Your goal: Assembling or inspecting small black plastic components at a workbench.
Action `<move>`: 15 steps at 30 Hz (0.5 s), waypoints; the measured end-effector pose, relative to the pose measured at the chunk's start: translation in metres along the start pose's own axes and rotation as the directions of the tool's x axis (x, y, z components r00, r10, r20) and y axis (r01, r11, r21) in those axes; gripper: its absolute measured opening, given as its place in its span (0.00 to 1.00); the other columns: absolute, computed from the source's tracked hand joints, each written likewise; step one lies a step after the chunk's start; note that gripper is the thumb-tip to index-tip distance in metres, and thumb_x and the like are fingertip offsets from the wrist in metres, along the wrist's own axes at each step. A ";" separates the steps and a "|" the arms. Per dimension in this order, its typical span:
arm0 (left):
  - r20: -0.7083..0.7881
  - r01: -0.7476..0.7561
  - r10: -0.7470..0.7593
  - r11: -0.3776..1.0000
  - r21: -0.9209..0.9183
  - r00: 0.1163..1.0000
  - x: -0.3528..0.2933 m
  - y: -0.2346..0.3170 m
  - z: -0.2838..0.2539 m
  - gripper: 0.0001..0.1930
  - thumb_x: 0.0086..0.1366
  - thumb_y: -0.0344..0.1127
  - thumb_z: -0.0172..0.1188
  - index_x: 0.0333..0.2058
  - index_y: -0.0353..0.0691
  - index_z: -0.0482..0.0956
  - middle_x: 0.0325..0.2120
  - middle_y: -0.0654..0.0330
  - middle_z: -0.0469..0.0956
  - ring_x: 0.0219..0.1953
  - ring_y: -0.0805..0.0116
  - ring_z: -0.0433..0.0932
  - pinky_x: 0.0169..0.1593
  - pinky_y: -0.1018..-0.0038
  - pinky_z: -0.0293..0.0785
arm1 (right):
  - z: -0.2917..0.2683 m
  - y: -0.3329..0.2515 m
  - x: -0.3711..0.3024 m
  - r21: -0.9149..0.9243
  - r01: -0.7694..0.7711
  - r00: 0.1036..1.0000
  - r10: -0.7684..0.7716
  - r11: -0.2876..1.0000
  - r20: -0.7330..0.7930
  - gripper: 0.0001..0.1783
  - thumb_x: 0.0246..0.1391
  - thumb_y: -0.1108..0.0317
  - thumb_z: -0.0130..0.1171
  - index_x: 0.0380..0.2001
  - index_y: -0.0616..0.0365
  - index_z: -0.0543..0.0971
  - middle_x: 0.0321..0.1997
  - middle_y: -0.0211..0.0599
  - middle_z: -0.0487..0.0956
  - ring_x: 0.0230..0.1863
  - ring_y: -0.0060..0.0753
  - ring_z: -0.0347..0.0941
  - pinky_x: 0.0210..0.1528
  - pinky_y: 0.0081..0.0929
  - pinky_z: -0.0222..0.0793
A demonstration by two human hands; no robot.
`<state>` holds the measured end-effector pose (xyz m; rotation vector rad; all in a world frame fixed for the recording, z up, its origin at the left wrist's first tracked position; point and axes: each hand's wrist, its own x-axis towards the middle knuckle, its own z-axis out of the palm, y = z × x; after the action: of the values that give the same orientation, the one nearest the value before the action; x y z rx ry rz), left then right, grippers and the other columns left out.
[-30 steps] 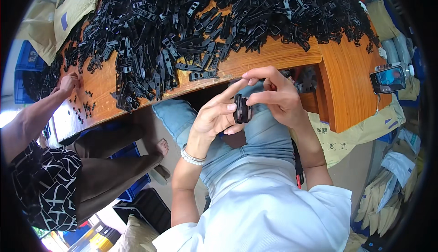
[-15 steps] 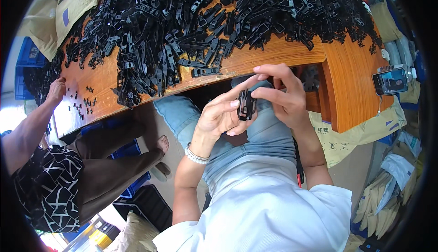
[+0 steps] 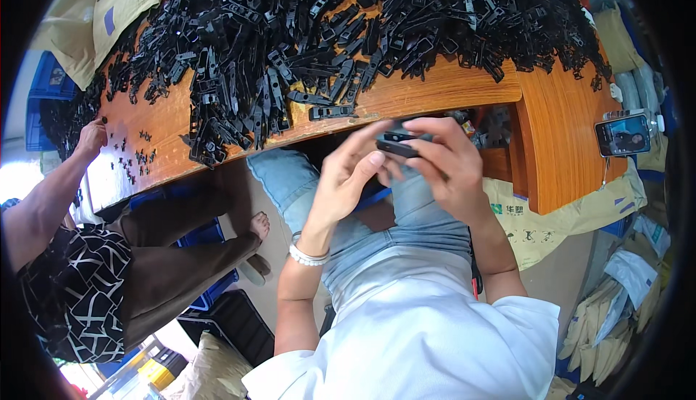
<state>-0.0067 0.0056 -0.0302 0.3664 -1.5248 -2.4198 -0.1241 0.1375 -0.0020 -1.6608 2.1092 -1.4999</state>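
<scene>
Above my lap, close to the table's front edge, a small black plastic part point(image 3: 397, 147) lies crosswise between my two hands. My left hand point(image 3: 346, 179) has its thumb at the part's left end, its fingers reaching behind and blurred by motion. Thumb and fingers of my right hand point(image 3: 457, 172) close around the right end. Fingers cover much of the part, so its exact kind is hard to make out. A big heap of similar black plastic parts point(image 3: 239, 59) covers the wooden table point(image 3: 406, 96) beyond my hands.
At left, a co-worker's hand point(image 3: 91, 138) touches the table near several tiny black pieces point(image 3: 134, 159). A phone point(image 3: 622, 135) stands at the table's right end. An open compartment point(image 3: 496, 128) sits under the tabletop; paper sacks point(image 3: 130, 9) lie far left.
The black part has turned from roughly upright to crosswise. My right hand has closed onto its right end, while my left fingers have shifted around it.
</scene>
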 end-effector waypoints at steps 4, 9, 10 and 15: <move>-0.132 0.003 0.614 0.206 0.978 0.779 0.011 0.006 -0.033 0.15 0.53 0.24 0.57 0.41 0.33 0.70 0.33 0.50 0.68 0.28 0.57 0.73 0.31 0.68 0.70 | -0.001 0.006 -0.010 0.232 -0.201 0.962 0.237 0.952 -0.139 0.09 0.46 0.72 0.58 0.30 0.67 0.76 0.34 0.38 0.74 0.30 0.27 0.73 0.27 0.17 0.64; -0.098 0.018 0.516 0.158 0.987 0.851 0.012 0.008 -0.043 0.14 0.51 0.24 0.58 0.38 0.33 0.69 0.35 0.53 0.68 0.28 0.58 0.72 0.32 0.67 0.68 | 0.014 0.014 -0.014 0.633 -0.435 0.809 0.586 0.641 -0.038 0.08 0.50 0.73 0.56 0.32 0.68 0.75 0.33 0.36 0.74 0.24 0.22 0.72 0.24 0.13 0.62; -0.114 0.038 0.463 0.170 0.985 0.879 0.012 0.009 -0.043 0.13 0.51 0.24 0.58 0.37 0.33 0.69 0.34 0.53 0.68 0.27 0.58 0.71 0.32 0.68 0.68 | 0.018 0.018 -0.013 0.632 -0.435 0.809 0.587 0.641 -0.038 0.08 0.50 0.73 0.56 0.32 0.68 0.75 0.33 0.36 0.74 0.24 0.22 0.72 0.24 0.13 0.62; -0.158 -0.017 0.408 0.395 0.919 0.899 0.003 0.012 -0.040 0.13 0.49 0.23 0.61 0.34 0.33 0.70 0.29 0.56 0.71 0.22 0.67 0.71 0.26 0.73 0.67 | 0.031 0.028 -0.010 0.628 -0.441 0.833 0.553 0.642 0.019 0.06 0.49 0.74 0.57 0.30 0.67 0.77 0.28 0.34 0.75 0.23 0.18 0.68 0.25 0.13 0.61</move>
<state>0.0049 -0.0339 -0.0362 0.6976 -2.3649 -0.9788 -0.1222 0.1245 -0.0429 -0.6568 1.6459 -1.8732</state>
